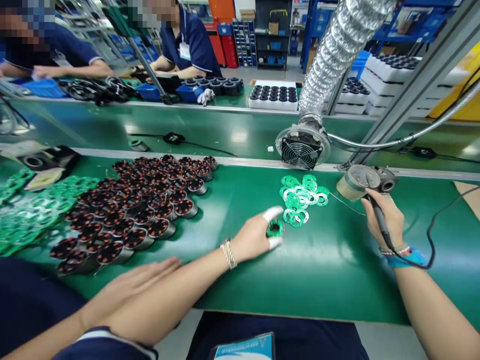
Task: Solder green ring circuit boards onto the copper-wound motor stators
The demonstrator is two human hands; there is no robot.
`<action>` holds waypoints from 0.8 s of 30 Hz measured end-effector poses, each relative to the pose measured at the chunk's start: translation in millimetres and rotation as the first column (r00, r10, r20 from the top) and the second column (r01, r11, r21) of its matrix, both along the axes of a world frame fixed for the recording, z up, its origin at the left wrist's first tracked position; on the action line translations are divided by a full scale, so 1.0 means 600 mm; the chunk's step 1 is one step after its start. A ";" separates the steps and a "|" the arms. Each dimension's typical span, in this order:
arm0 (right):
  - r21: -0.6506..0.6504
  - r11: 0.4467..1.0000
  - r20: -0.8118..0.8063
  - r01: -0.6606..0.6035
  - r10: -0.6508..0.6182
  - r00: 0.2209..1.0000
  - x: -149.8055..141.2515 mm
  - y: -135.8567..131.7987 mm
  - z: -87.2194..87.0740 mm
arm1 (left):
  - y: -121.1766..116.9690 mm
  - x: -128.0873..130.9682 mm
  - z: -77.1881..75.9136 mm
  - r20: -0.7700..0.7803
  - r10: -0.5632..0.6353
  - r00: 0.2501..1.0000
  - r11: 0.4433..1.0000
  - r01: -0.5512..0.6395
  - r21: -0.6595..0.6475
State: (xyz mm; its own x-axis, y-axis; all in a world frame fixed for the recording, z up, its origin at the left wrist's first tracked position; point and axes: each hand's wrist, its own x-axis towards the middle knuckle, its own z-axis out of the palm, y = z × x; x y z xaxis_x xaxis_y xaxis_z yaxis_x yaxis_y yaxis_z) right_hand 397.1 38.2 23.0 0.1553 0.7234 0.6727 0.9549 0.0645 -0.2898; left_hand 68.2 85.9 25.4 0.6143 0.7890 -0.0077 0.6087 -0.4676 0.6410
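My left hand (pixel 257 235) reaches out over the green mat, white cots on its fingertips, and pinches a small green ring-shaped circuit board (pixel 275 229). Just beyond it lies a small heap of the same green ring boards (pixel 303 197). My right hand (pixel 388 217) is closed round the black handle of a soldering iron (pixel 378 216). The iron's tip points up toward a round solder stand (pixel 357 181). A thin solder wire (pixel 347 205) runs across the mat between the heap and my right hand.
Several copper-wound motor stators (pixel 144 205) stand in rows at the left, with more green boards (pixel 33 215) beyond them. A fume fan (pixel 302 148) on a silver hose sits behind the heap. Another person's flat hand (pixel 137 282) rests at the front left. Co-workers sit across the belt.
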 end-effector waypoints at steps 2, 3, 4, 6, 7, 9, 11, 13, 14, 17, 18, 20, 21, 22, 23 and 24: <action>-0.071 0.997 -0.046 -0.010 0.007 0.999 0.006 0.010 -0.013 | 0.104 0.004 0.007 -0.023 0.184 0.983 0.981 -0.182 0.068; -0.086 0.996 -0.075 -0.036 0.030 0.997 -0.001 0.009 -0.018 | 0.162 0.006 0.010 -0.044 0.273 0.961 0.957 -0.267 0.112; -0.098 0.992 -0.095 -0.086 0.076 0.993 -0.014 0.007 -0.023 | 0.221 0.007 0.013 -0.053 0.360 0.931 0.924 -0.349 0.155; -0.117 0.958 -0.095 -0.261 0.250 0.963 -0.050 0.000 -0.030 | 0.331 0.008 0.012 -0.035 0.518 0.855 0.843 -0.504 0.186; -0.143 0.922 -0.101 -0.360 0.348 0.932 -0.070 -0.003 -0.032 | 0.377 0.009 0.007 -0.016 0.596 0.803 0.792 -0.585 0.176; -0.187 0.847 -0.136 -0.498 0.480 0.867 -0.108 -0.004 -0.037 | 0.444 0.011 -0.010 -0.014 0.638 0.770 0.760 -0.627 0.170; -0.239 0.777 -0.162 -0.582 0.559 0.813 -0.139 0.001 -0.041 | 0.478 0.012 -0.031 -0.034 0.644 0.764 0.760 -0.634 0.145; -0.297 0.731 -0.175 -0.614 0.591 0.788 -0.161 0.009 -0.045 | 0.485 0.009 -0.044 -0.067 0.630 0.773 0.775 -0.622 0.116; -0.323 0.718 -0.176 -0.617 0.595 0.784 -0.169 0.013 -0.047 | 0.481 0.004 -0.044 -0.081 0.621 0.779 0.783 -0.613 0.109; -0.363 0.713 -0.162 -0.599 0.585 0.795 -0.185 0.019 -0.052 | 0.452 -0.035 -0.018 -0.076 0.592 0.802 0.799 -0.573 0.180; -0.360 0.719 -0.159 -0.594 0.581 0.799 -0.188 0.020 -0.054 | 0.437 -0.057 -0.003 -0.067 0.585 0.809 0.799 -0.559 0.223; -0.334 0.735 -0.164 -0.590 0.571 0.805 -0.191 0.020 -0.057 | 0.401 -0.114 0.030 -0.072 0.585 0.808 0.782 -0.538 0.314; -0.316 0.743 -0.173 -0.590 0.566 0.806 -0.192 0.020 -0.057 | 0.379 -0.145 0.044 -0.105 0.594 0.798 0.773 -0.530 0.349; -0.297 0.748 -0.185 -0.594 0.565 0.804 -0.193 0.019 -0.057 | 0.354 -0.175 0.056 -0.162 0.601 0.783 0.773 -0.518 0.366; -0.277 0.752 -0.197 -0.599 0.565 0.801 -0.194 0.016 -0.056 | 0.328 -0.202 0.064 -0.241 0.594 0.768 0.788 -0.495 0.366; -0.259 0.753 -0.207 -0.605 0.569 0.796 -0.196 0.011 -0.053 | 0.302 -0.224 0.067 -0.334 0.566 0.754 0.817 -0.458 0.351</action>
State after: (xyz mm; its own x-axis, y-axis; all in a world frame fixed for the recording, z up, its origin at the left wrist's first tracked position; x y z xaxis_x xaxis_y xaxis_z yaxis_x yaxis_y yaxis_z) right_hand 279.5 44.8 -8.9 -0.3087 0.8559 0.4148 0.7187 0.4956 -0.4877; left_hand -66.2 266.9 65.5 0.0977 0.9931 0.0648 0.9750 -0.1085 0.1937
